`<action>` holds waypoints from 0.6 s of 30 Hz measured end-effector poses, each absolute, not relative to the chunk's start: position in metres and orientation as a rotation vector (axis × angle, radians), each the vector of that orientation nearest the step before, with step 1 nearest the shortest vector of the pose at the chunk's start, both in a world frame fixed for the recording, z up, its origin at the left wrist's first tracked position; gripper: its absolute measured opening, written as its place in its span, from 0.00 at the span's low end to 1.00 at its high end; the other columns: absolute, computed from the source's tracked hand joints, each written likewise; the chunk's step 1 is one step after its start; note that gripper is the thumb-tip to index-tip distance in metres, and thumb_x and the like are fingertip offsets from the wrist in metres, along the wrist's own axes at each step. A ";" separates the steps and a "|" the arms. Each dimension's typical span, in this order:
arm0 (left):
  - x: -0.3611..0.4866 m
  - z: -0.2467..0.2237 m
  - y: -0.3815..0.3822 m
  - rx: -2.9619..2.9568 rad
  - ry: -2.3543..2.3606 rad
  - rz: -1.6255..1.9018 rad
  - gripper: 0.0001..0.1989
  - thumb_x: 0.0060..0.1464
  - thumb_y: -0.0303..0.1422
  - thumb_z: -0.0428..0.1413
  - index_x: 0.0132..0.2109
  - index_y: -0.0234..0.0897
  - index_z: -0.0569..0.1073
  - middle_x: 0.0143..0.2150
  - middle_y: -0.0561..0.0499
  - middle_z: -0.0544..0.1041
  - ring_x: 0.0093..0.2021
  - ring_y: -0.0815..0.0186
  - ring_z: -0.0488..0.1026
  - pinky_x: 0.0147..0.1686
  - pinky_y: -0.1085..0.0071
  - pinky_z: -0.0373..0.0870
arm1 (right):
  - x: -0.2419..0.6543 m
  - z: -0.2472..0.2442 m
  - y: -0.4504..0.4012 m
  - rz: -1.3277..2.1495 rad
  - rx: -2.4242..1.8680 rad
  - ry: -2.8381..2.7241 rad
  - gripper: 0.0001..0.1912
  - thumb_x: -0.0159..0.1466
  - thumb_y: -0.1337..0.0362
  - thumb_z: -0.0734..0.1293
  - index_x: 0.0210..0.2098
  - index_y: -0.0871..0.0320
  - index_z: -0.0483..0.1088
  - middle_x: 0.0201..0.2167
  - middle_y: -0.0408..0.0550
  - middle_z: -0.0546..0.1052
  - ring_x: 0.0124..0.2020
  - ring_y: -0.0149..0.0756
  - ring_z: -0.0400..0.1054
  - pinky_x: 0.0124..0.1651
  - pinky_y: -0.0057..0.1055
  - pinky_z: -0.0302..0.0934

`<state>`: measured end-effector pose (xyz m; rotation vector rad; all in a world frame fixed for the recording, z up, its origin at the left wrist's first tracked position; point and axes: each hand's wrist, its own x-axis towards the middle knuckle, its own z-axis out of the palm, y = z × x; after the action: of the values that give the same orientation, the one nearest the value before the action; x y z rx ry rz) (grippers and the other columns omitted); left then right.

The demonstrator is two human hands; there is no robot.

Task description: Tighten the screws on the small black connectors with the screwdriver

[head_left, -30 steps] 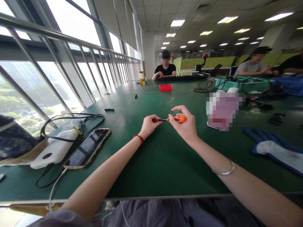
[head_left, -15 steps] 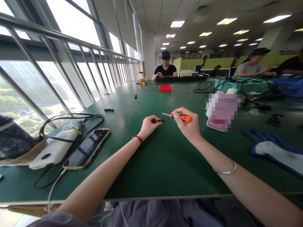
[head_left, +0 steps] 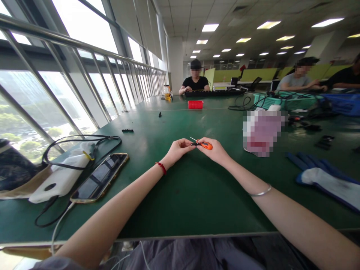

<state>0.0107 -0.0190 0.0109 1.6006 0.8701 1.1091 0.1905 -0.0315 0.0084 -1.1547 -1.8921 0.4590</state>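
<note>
Between the fingertips of my left hand [head_left: 180, 149] is a small black part [head_left: 194, 144], too small to name exactly. My right hand [head_left: 215, 150] is closed round an orange and black screwdriver [head_left: 207, 145], its thin metal shaft pointing up and left past the black part. The fingertips of my right hand meet the right end of the part, so both hands are close together above the green table [head_left: 180, 202]. Whether the screwdriver touches the part cannot be made out.
Left of my arm lie a phone [head_left: 99, 178], a white device [head_left: 60, 180] and black cable. A red tray [head_left: 195, 104] and small black pieces [head_left: 127, 130] sit farther off. On the right are a blue-and-white glove [head_left: 326, 178] and a green basket [head_left: 287, 100]. People sit beyond.
My right hand has moved left and slightly down with the screwdriver, reaching the black part. My left hand has stayed nearly in place, still pinching it.
</note>
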 end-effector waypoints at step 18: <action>0.009 0.012 -0.017 1.676 0.949 1.068 0.18 0.44 0.46 0.58 0.30 0.32 0.72 0.27 0.51 0.74 0.30 0.69 0.69 0.36 0.72 0.66 | 0.193 0.007 -0.031 0.441 -1.180 -1.903 0.10 0.55 0.58 0.65 0.33 0.56 0.72 0.33 0.44 0.77 0.34 0.36 0.70 0.39 0.32 0.61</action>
<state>0.0089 -0.0169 0.0118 1.6756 0.9493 1.0676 0.1927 -0.0312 0.0073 -1.1803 -1.9027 0.4415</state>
